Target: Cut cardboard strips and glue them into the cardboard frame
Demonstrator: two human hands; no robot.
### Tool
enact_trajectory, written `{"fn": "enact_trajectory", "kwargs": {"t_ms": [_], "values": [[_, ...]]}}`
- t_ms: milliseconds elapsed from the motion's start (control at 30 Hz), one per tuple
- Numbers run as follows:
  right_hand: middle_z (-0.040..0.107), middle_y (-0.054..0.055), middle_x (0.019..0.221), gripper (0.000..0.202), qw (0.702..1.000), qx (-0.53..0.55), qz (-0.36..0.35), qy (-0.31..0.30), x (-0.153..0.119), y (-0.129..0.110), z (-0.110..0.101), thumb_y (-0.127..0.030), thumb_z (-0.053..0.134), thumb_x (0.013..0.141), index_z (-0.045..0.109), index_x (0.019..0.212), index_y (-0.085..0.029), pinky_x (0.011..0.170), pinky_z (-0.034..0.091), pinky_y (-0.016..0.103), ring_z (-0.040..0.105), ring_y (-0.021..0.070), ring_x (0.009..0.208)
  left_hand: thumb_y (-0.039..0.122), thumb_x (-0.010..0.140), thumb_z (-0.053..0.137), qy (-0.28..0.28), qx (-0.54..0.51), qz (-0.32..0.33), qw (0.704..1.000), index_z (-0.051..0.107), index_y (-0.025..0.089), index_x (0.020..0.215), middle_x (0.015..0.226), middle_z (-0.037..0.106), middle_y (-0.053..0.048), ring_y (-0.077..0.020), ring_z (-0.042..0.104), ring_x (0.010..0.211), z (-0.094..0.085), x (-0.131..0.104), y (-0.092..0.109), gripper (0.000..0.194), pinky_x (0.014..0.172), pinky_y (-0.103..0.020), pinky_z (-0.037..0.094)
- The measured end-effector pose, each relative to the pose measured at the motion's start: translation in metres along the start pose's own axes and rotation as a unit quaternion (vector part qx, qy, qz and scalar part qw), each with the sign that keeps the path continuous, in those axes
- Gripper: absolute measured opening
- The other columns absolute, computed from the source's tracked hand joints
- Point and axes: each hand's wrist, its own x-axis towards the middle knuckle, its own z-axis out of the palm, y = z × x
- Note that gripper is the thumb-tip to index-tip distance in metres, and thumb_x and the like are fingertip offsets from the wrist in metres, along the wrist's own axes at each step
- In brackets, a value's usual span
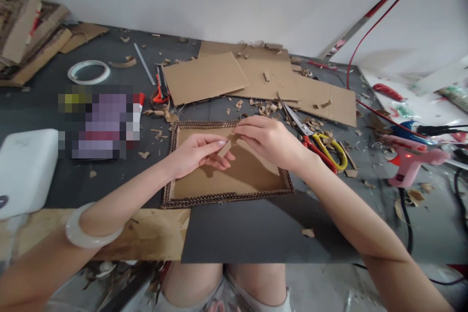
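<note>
Both of my hands meet above a shallow cardboard tray (234, 197) whose raised rim is built of corrugated strips. Between them is a small cardboard strip (228, 146). My left hand (201, 153) pinches its lower left end between thumb and fingers. My right hand (261, 136) has its fingertips closed on the upper end, near the tray's far rim. Part of the strip is hidden by the fingers. Just right of my right hand lie scissors (310, 136) with red and yellow handles, blades pointing away.
A pink glue gun (413, 156) with a cord lies at right. Flat cardboard sheets (208, 78) and many scraps lie behind the tray. An orange cutter (160, 90), a tape roll (88, 72), a white box-shaped device (29, 170) and stacked cardboard (29, 39) are at left.
</note>
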Motion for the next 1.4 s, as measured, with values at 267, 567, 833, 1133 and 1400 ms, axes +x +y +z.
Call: {"fn": "enact_trajectory", "kwargs": {"t_ms": [267, 567, 833, 1133, 1400], "values": [[0.051, 0.014, 0.125, 0.031, 0.992, 0.052, 0.078, 0.082, -0.001, -0.006, 0.007, -0.011, 0.043, 0.087, 0.054, 0.115, -0.016, 0.082, 0.054, 0.033, 0.055, 0.0203, 0.109, 0.013, 0.079, 0.064, 0.011, -0.032, -0.007, 0.999, 0.07, 0.013, 0.094, 0.082, 0.074, -0.007, -0.0117, 0.069, 0.066, -0.003, 0.002, -0.001, 0.016, 0.067, -0.02, 0.057], [0.066, 0.005, 0.085, 0.009, 0.975, 0.186, 0.096, 0.069, 0.001, -0.013, 0.014, -0.016, 0.056, 0.08, 0.064, 0.077, -0.016, 0.07, 0.055, 0.026, 0.062, 0.0122, 0.075, 0.009, 0.078, 0.064, 0.083, -0.049, 0.012, 0.995, 0.064, 0.012, 0.084, 0.077, 0.072, -0.004, -0.0118, 0.07, 0.071, -0.002, 0.005, 0.001, 0.006, 0.069, -0.019, 0.057], [0.066, 0.005, 0.083, 0.01, 0.933, 0.321, 0.16, 0.037, 0.003, -0.011, 0.014, -0.017, 0.058, 0.078, 0.067, 0.076, -0.014, 0.067, 0.056, 0.024, 0.063, 0.0105, 0.074, 0.006, 0.079, 0.062, 0.081, -0.053, 0.004, 0.995, 0.063, 0.01, 0.083, 0.073, 0.072, -0.004, -0.0113, 0.07, 0.07, 0.0, 0.004, 0.002, 0.006, 0.065, -0.015, 0.057], [0.065, 0.004, 0.081, 0.01, 0.924, 0.343, 0.168, 0.022, 0.003, -0.009, 0.015, -0.02, 0.06, 0.077, 0.067, 0.075, -0.015, 0.068, 0.056, 0.025, 0.063, 0.0108, 0.073, 0.008, 0.079, 0.063, 0.084, -0.034, 0.002, 0.996, 0.062, 0.012, 0.083, 0.073, 0.072, -0.004, -0.0114, 0.07, 0.07, 0.0, 0.004, 0.002, 0.006, 0.067, -0.017, 0.057], [0.066, 0.005, 0.084, 0.01, 0.93, 0.332, 0.156, 0.007, 0.002, -0.008, 0.014, -0.019, 0.059, 0.077, 0.068, 0.077, -0.015, 0.07, 0.055, 0.026, 0.063, 0.0111, 0.075, 0.012, 0.075, 0.069, 0.081, -0.027, 0.008, 0.996, 0.062, 0.012, 0.082, 0.077, 0.072, -0.003, -0.0107, 0.07, 0.071, 0.001, 0.004, 0.001, 0.01, 0.069, -0.017, 0.057]]}}
